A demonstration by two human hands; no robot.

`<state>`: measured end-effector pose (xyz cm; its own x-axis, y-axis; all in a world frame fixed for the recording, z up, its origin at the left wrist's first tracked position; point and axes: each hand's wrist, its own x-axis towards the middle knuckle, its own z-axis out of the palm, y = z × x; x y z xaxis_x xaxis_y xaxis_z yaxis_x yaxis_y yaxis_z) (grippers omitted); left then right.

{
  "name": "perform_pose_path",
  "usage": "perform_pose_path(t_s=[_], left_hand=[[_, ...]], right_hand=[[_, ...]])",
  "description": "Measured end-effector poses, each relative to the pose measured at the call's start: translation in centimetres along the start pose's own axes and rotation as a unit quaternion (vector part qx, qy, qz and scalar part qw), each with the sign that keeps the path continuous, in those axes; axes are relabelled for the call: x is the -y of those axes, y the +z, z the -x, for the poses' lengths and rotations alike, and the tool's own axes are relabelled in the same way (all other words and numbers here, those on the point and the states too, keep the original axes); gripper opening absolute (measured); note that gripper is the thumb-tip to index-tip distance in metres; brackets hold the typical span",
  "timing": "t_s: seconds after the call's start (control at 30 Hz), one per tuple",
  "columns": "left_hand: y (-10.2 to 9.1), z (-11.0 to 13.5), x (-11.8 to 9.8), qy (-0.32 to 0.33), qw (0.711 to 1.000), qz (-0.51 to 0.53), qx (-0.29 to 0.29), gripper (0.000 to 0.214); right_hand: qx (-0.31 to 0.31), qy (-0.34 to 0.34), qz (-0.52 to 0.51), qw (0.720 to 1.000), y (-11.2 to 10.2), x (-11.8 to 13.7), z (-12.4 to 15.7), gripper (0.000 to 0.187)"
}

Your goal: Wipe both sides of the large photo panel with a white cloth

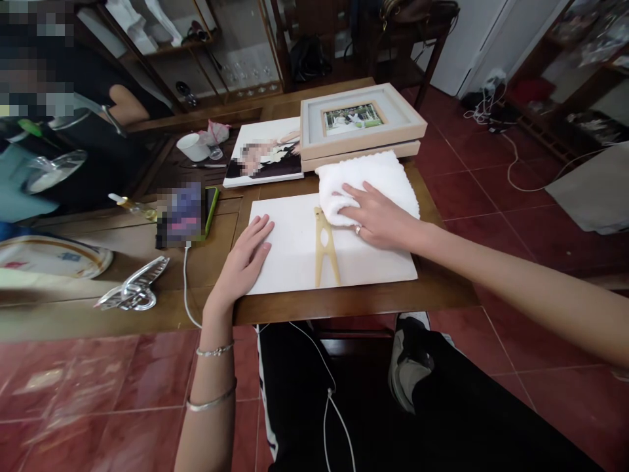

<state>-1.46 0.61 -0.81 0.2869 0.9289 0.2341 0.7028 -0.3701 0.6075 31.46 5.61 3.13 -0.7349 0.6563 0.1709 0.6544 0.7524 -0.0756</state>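
My left hand [247, 255] lies flat on the left edge of a white board [289, 246], fingers stretched out and nothing in them. My right hand [376, 216], with a ring on one finger, grips a folded white towel [388, 172] and presses it onto the board's upper right part. Part of the towel bunches up around the fingertips. Between my hands, a cream A-shaped piece [325, 262] with an oval hole lies along the board, its narrow top beside the towel. The board rests near the table's front edge.
Stacked photo frames [363, 141] stand behind the towel, beside a photo panel [265, 177]. Leftward are a phone [211, 213] with a white cable [185, 282], a clear hair claw [135, 285], a dropper bottle [140, 208] and a white cup [192, 147]. Another person [128, 108] is at the far left.
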Motion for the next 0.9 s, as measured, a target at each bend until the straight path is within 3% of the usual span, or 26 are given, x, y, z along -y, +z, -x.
perform_pose_path(t_s=[0.27, 0.4, 0.53, 0.7, 0.9], left_hand=[[0.1, 0.1, 0.4, 0.017, 1.0, -0.001, -0.01, 0.05], [0.1, 0.2, 0.6, 0.025, 1.0, -0.009, -0.005, 0.051], [-0.1, 0.1, 0.6, 0.035, 0.999, -0.023, 0.007, 0.052], [-0.1, 0.1, 0.8, 0.037, 0.999, -0.023, 0.01, 0.053], [-0.1, 0.1, 0.7, 0.033, 0.999, -0.018, 0.005, 0.053]], right_hand=[[-0.094, -0.08, -0.003, 0.992, 0.0, 8.6, 8.3, 0.018], [-0.084, -0.12, -0.026, 0.989, -0.9, 9.0, 9.4, 0.015], [-0.03, -0.103, -0.044, 0.993, -0.9, 6.6, 7.3, 0.038], [0.017, -0.049, -0.049, 0.997, -0.4, 2.7, 1.9, 0.047], [0.01, 0.011, -0.055, 0.998, 0.0, 0.9, -3.5, 0.053]])
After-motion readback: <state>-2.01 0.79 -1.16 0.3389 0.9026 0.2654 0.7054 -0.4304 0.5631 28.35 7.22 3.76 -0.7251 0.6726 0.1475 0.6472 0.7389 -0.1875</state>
